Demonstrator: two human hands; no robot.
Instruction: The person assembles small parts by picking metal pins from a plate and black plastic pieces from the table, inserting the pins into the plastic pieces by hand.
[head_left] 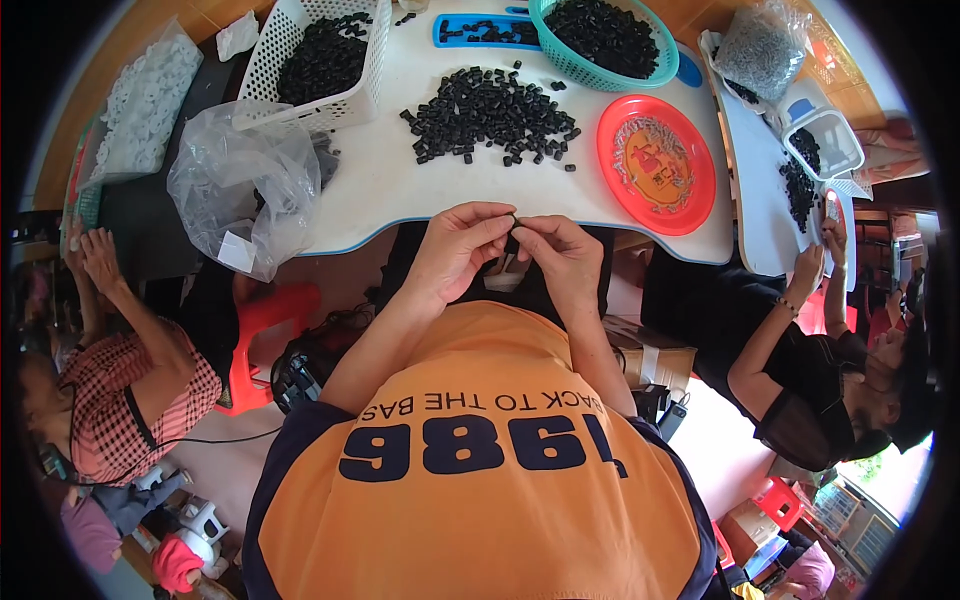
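Note:
My left hand (458, 248) and my right hand (566, 258) meet in front of my chest, just off the near edge of the white table (400, 190). Thumbs and forefingers of both pinch a small black plastic piece (515, 222), mostly covered by the fingertips. Beyond them lies a loose pile of short black plastic pieces (490, 112). To its right, a round red plate (606, 150) carries many small silvery metal parts, too fine to name exactly.
A white perforated basket (378, 55) and a turquoise basket (590, 76) hold more black pieces. Between them lies a blue tray (440, 32). A clear plastic bag (235, 185) hangs over the left edge. Co-workers' hands work at left (100, 260) and right (808, 268).

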